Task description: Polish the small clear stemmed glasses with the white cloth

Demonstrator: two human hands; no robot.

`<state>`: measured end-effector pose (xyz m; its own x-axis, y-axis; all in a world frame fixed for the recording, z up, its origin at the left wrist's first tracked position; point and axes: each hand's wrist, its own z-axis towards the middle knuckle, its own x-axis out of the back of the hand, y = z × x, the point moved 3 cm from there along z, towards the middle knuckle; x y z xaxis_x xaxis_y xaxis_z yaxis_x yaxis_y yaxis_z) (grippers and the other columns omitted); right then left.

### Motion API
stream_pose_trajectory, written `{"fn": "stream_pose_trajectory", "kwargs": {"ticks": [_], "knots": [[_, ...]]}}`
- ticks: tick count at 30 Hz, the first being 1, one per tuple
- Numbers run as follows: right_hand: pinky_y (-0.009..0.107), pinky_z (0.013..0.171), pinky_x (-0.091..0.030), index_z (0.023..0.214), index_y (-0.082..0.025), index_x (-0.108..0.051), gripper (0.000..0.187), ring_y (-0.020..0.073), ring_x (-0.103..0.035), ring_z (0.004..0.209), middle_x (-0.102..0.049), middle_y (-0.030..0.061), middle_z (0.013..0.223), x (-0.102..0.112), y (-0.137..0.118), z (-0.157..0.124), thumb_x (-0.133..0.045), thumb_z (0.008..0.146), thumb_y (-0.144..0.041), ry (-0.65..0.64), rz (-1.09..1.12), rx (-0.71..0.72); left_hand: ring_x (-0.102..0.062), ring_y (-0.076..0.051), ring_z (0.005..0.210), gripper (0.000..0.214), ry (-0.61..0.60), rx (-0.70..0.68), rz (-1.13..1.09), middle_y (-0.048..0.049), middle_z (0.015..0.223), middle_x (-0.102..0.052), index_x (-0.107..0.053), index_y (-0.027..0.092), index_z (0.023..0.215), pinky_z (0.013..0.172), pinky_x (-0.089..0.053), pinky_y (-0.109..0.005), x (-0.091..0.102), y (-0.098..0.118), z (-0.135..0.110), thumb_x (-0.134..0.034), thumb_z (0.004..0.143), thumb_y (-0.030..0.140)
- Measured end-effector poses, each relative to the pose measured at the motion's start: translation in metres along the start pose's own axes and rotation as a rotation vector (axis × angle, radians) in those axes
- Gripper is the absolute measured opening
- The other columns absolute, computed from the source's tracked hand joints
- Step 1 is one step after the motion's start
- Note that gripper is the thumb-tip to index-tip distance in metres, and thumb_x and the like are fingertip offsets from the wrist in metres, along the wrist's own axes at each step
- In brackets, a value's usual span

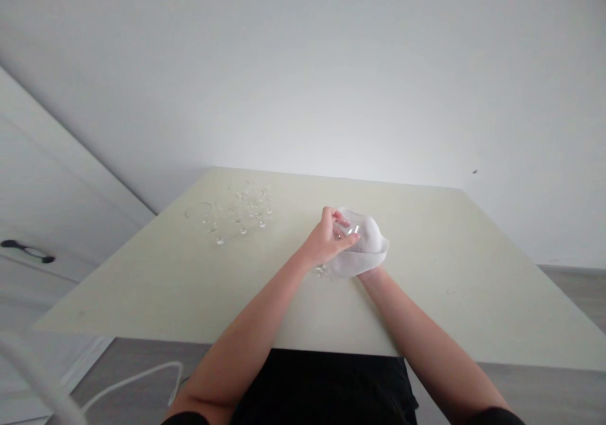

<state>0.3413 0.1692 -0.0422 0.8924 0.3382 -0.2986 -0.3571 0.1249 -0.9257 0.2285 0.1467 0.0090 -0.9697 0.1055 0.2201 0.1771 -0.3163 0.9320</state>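
My left hand (pixel 326 240) is closed around a clear glass (pixel 351 229), its thumb and fingers on opposite sides of the bowl. A white cloth (pixel 360 264) drapes over my right hand (pixel 370 276) and bulges up against the glass. Only the wrist of that hand shows; its fingers are hidden by the cloth. Below my left hand, clear glass parts (pixel 322 271) show near the tabletop, too faint to tell whether they belong to the held glass.
Several clear stemmed glasses (pixel 243 213) stand grouped at the left back of the pale table (pixel 426 299). Behind it rises a white wall (pixel 331 84). A white cabinet with a dark handle (pixel 28 251) is on the left. A white cable (pixel 137 374) hangs low at front left.
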Motion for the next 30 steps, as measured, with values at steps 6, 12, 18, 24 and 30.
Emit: {"fn": "stream_pose_trajectory", "kwargs": {"ticks": [6,12,18,24,30], "knots": [[0.040,0.098,-0.053,0.117,-0.026,-0.065,0.047,0.0256,-0.067,0.109,-0.072,0.0039,0.114,-0.012,-0.013,-0.010,-0.067,0.081,-0.056,0.079,0.286,-0.132,-0.058,-0.024,0.118,0.052,0.059,-0.306,0.349,-0.0109,0.132,-0.055,-0.049,0.022,0.127,0.099,-0.049,-0.038,0.010,-0.002,0.003,-0.072,0.081,0.027],[0.030,0.081,-0.057,0.118,-0.027,-0.063,0.050,0.0193,-0.070,0.091,-0.074,-0.0008,0.102,0.002,-0.005,-0.002,-0.080,0.074,-0.043,0.240,0.243,-0.124,-0.050,-0.029,0.131,0.061,-0.076,-0.391,0.624,-0.0110,0.140,-0.052,-0.051,0.024,0.136,0.111,-0.042,-0.045,0.010,-0.011,0.006,-0.073,0.079,0.028],[0.039,0.085,-0.059,0.104,-0.023,-0.067,0.052,0.0252,-0.071,0.097,-0.076,0.0044,0.101,0.022,-0.006,0.011,-0.058,0.082,-0.069,0.333,0.422,-0.185,-0.060,-0.023,0.105,0.027,0.137,-0.380,0.743,-0.0086,0.110,-0.065,-0.060,0.021,0.109,0.093,-0.048,-0.037,0.016,-0.020,0.006,-0.063,0.089,0.039],[0.035,0.077,-0.056,0.106,-0.022,-0.067,0.051,0.0242,-0.070,0.086,-0.075,0.0039,0.092,0.037,-0.014,0.014,-0.072,0.074,-0.062,0.269,0.076,-0.200,-0.048,-0.014,0.063,0.027,0.216,-0.232,0.421,0.0015,0.066,-0.050,-0.052,0.020,0.076,0.064,-0.038,-0.026,0.028,-0.024,0.008,-0.046,0.096,0.038],[0.033,0.073,-0.049,0.100,-0.020,-0.064,0.048,0.0198,-0.060,0.076,-0.068,0.0026,0.086,0.037,-0.021,0.009,-0.080,0.069,-0.053,0.113,-0.442,-0.019,-0.033,-0.011,0.044,0.036,0.207,0.396,-0.098,0.0035,0.048,-0.037,-0.047,0.020,0.058,0.047,-0.023,-0.025,0.031,-0.055,0.020,-0.046,0.088,0.040]]}}
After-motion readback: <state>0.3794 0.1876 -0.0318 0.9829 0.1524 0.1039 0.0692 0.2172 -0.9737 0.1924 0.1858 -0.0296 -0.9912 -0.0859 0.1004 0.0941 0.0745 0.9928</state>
